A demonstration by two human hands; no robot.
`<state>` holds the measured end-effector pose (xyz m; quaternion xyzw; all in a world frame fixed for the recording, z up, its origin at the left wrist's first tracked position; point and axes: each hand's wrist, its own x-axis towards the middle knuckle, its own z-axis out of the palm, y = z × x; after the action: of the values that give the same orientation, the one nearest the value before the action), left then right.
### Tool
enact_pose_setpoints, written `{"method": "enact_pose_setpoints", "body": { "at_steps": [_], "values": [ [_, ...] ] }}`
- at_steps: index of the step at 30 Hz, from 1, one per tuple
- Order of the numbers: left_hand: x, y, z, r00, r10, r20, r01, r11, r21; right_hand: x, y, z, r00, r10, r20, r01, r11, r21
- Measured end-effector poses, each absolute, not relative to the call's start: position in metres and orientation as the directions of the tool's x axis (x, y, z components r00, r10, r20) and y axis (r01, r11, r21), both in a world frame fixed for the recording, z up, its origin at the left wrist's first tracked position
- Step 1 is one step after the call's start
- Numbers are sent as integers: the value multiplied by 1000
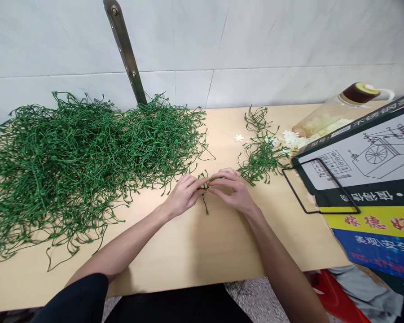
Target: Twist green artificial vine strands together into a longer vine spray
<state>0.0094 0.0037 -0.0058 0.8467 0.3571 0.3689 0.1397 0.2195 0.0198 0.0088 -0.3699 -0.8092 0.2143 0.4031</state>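
Green plastic stem (205, 197), thin and branched with small knobbed tips, sits pinched between the left hand (182, 195) and right hand (230, 190), fingertips together just above the tabletop (202, 246). Best gripped close to the tips, I judge, so the limp wire cannot twist.

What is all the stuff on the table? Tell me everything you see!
big stem pile: one, green, left half of table
small stem pile: one, green, right of middle
white flowers: several, white, by the jar mouth; one lies apart
jar: one, clear with brown lid, lying on its side, back right
box: one, printed white, yellow and blue, right edge
metal bar: one, brown, leaning on the wall
table: one, light wood
stem: one, green, between both hands
left hand: pinching the stem
right hand: pinching the stem
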Motion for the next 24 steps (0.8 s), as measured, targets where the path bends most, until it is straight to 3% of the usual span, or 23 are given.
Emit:
{"method": "enact_pose_setpoints", "body": {
  "at_steps": [8,14,17,24],
  "values": [
    [11,3,-3,487,740,465,537,-673,509,217,17,15,-423,693,584,343,719,-604],
    [12,2,-4,548,731,407,602,-682,414,217,16,14,-365,746,557,291,659,-693],
    [11,1,-4,550,739,389,606,-673,424,218,15,13,-339,774,536,253,623,-740],
    [13,3,-5,480,729,489,563,-683,466,218,15,14,-305,806,507,248,581,-775]
  ]
}}
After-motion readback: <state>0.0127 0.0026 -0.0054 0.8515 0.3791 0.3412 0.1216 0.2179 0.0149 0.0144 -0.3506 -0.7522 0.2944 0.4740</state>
